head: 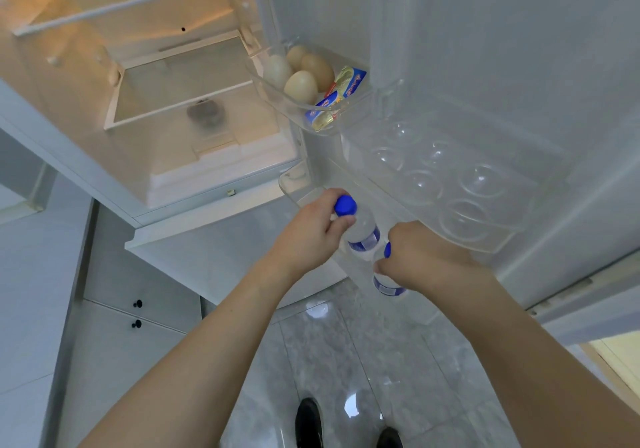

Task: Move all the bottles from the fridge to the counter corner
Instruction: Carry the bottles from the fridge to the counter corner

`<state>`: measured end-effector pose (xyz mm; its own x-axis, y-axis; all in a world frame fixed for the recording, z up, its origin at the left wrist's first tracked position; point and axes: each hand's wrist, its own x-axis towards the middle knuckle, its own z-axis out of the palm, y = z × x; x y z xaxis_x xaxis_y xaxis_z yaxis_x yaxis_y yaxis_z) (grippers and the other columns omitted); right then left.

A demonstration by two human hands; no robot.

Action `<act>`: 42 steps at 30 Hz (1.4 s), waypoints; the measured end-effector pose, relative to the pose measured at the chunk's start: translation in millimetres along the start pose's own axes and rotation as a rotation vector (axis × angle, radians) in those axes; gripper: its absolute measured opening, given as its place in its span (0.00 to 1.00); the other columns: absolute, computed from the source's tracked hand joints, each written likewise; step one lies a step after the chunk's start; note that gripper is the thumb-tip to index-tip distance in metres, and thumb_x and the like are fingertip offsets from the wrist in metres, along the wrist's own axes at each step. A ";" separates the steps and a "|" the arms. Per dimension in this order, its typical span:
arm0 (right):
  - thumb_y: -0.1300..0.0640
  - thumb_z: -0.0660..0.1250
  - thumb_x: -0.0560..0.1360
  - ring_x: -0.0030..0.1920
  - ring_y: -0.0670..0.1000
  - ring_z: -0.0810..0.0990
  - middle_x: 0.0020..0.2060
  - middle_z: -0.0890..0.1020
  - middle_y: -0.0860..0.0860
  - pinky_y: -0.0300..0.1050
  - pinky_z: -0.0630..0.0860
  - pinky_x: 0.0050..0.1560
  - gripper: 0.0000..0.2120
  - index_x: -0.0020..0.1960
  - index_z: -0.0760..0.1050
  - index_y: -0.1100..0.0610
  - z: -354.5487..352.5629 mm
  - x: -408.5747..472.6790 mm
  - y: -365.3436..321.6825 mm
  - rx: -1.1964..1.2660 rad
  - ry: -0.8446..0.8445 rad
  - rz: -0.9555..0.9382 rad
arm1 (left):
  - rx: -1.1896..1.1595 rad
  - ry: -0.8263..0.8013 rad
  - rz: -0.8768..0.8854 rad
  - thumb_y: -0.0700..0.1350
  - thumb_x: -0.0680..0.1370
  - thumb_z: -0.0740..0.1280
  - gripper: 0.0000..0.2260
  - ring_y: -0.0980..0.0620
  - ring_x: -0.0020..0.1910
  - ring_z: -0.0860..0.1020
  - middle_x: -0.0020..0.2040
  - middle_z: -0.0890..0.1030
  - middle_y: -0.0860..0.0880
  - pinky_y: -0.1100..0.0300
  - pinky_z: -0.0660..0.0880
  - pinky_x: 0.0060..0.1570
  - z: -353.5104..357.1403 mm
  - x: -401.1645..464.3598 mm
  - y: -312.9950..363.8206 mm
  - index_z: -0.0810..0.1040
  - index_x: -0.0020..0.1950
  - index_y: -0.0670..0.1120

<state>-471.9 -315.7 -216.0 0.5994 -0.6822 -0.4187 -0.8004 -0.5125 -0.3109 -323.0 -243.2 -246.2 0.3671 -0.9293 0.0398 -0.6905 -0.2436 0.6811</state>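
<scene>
Two clear water bottles with blue caps and blue labels are at the lower shelf of the open fridge door (pixel 485 49). My left hand (pixel 313 229) grips the neck of the left bottle (pixel 362 231), just under its blue cap. My right hand (pixel 420 257) grips the top of the right bottle (pixel 386 283), hiding most of its cap. Both bottles stand upright and close together. The door shelf that holds them is mostly hidden by my hands.
Above the bottles, a clear egg tray (pixel 460 184) sits in the door, and a higher door bin (pixel 273 98) holds several eggs and wrapped butter. The lit fridge interior (pixel 173 77) with glass shelves is on the left. White cabinets (pixel 138 312) stand lower left, and my shoes rest on the grey tiled floor (pixel 346 361).
</scene>
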 end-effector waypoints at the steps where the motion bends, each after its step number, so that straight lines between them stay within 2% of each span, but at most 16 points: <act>1: 0.53 0.65 0.76 0.33 0.48 0.68 0.35 0.67 0.49 0.39 0.58 0.29 0.15 0.38 0.62 0.56 0.5 -1.4 -0.4 0.012 0.047 -0.009 | -0.038 0.075 0.005 0.47 0.80 0.63 0.11 0.49 0.50 0.76 0.52 0.78 0.49 0.51 0.74 0.52 -5.3 -1.5 0.2 0.71 0.62 0.47; 4: 0.53 0.59 0.80 0.41 0.53 0.69 0.37 0.68 0.50 0.40 0.59 0.29 0.06 0.51 0.65 0.55 -4.4 -10.4 -10.0 0.135 0.082 -0.068 | -0.133 0.266 0.016 0.45 0.80 0.64 0.10 0.51 0.50 0.75 0.53 0.78 0.51 0.53 0.74 0.52 -24.6 -4.9 1.0 0.72 0.61 0.47; 6: 0.52 0.57 0.81 0.41 0.54 0.70 0.40 0.71 0.49 0.40 0.62 0.31 0.09 0.60 0.66 0.53 -6.5 -15.7 -19.5 0.209 0.131 -0.103 | -0.149 0.348 0.012 0.45 0.80 0.64 0.11 0.53 0.50 0.74 0.55 0.78 0.53 0.54 0.73 0.52 -36.0 -7.8 0.3 0.71 0.62 0.48; 10: 0.48 0.57 0.81 0.45 0.52 0.76 0.45 0.73 0.49 0.41 0.65 0.37 0.11 0.60 0.67 0.52 -5.5 -21.7 -41.8 0.025 0.495 -0.186 | -0.184 0.563 0.003 0.44 0.80 0.63 0.11 0.56 0.53 0.74 0.57 0.77 0.56 0.55 0.74 0.52 -53.5 -21.6 -7.9 0.71 0.63 0.48; 12: 0.46 0.58 0.80 0.49 0.52 0.77 0.48 0.75 0.49 0.41 0.64 0.39 0.13 0.63 0.68 0.49 -5.8 -22.4 -56.8 0.011 0.613 -0.234 | -0.204 0.676 -0.005 0.44 0.80 0.62 0.11 0.54 0.55 0.75 0.58 0.77 0.54 0.53 0.74 0.53 -64.1 -31.4 -13.5 0.71 0.62 0.47; 14: 0.47 0.60 0.79 0.49 0.55 0.77 0.47 0.76 0.51 0.43 0.63 0.39 0.15 0.64 0.69 0.49 -4.6 -19.2 -72.0 0.001 0.690 -0.302 | -0.210 0.756 -0.006 0.45 0.80 0.62 0.10 0.52 0.55 0.75 0.57 0.77 0.53 0.51 0.74 0.52 -77.3 -40.2 -18.5 0.71 0.61 0.46; 17: 0.49 0.63 0.78 0.46 0.58 0.78 0.45 0.78 0.53 0.46 0.64 0.39 0.17 0.65 0.71 0.51 0.9 -16.7 -105.4 0.033 0.718 -0.420 | -0.162 0.840 -0.021 0.45 0.81 0.62 0.09 0.52 0.53 0.74 0.55 0.76 0.53 0.56 0.73 0.49 -109.0 -58.8 -32.4 0.70 0.61 0.46; 20: 0.48 0.60 0.79 0.51 0.57 0.77 0.50 0.78 0.52 0.48 0.70 0.44 0.16 0.65 0.69 0.50 6.4 -13.7 -141.5 0.040 0.693 -0.487 | -0.097 0.859 -0.087 0.45 0.81 0.61 0.10 0.52 0.53 0.74 0.55 0.76 0.53 0.59 0.72 0.48 -137.4 -79.6 -51.5 0.70 0.61 0.47; 23: 0.47 0.58 0.80 0.50 0.56 0.76 0.50 0.77 0.51 0.48 0.68 0.43 0.14 0.64 0.69 0.50 16.5 -11.8 -186.9 0.024 0.653 -0.560 | -0.056 0.881 -0.181 0.45 0.81 0.61 0.10 0.53 0.53 0.74 0.56 0.76 0.53 0.58 0.72 0.51 -166.8 -111.6 -76.0 0.70 0.62 0.48; 28: 0.47 0.59 0.79 0.48 0.56 0.76 0.48 0.78 0.51 0.48 0.67 0.40 0.12 0.58 0.68 0.54 41.7 -13.7 -258.4 0.058 0.555 -0.667 | 0.043 0.918 -0.305 0.47 0.80 0.62 0.07 0.54 0.43 0.73 0.50 0.76 0.55 0.62 0.69 0.40 -202.7 -168.6 -115.8 0.69 0.55 0.57; 32: 0.48 0.60 0.79 0.45 0.57 0.77 0.45 0.78 0.52 0.48 0.67 0.38 0.12 0.53 0.65 0.57 61.6 -26.9 -303.0 0.087 0.443 -0.769 | 0.114 0.968 -0.429 0.48 0.80 0.62 0.07 0.51 0.41 0.76 0.50 0.76 0.56 0.60 0.69 0.39 -215.6 -220.4 -139.6 0.70 0.57 0.55; 35: 0.48 0.59 0.78 0.45 0.58 0.77 0.44 0.79 0.52 0.49 0.71 0.40 0.12 0.51 0.64 0.57 73.3 -40.2 -324.6 0.088 0.362 -0.866 | 0.143 1.015 -0.522 0.48 0.80 0.62 0.07 0.51 0.41 0.78 0.48 0.76 0.57 0.60 0.70 0.38 -216.7 -258.7 -141.8 0.70 0.57 0.55; 39: 0.48 0.59 0.78 0.40 0.57 0.74 0.41 0.77 0.52 0.48 0.70 0.39 0.12 0.48 0.63 0.56 90.3 -66.6 -347.2 0.059 0.288 -1.050 | 0.172 1.121 -0.692 0.49 0.80 0.62 0.07 0.50 0.42 0.78 0.48 0.77 0.56 0.57 0.71 0.40 -205.7 -315.4 -125.4 0.70 0.58 0.54; 42: 0.48 0.59 0.78 0.39 0.56 0.71 0.40 0.76 0.52 0.47 0.69 0.38 0.12 0.50 0.66 0.57 107.6 -93.9 -365.3 0.043 0.179 -1.185 | 0.185 1.214 -0.821 0.52 0.79 0.62 0.08 0.50 0.43 0.79 0.48 0.77 0.56 0.53 0.76 0.43 -189.1 -362.7 -107.6 0.69 0.58 0.56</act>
<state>-236.2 -8.3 -155.0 0.9529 0.1373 0.2704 0.2518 -0.8552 -0.4529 -264.0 172.5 -195.7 0.9066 0.2563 0.3352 -0.0696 -0.6927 0.7179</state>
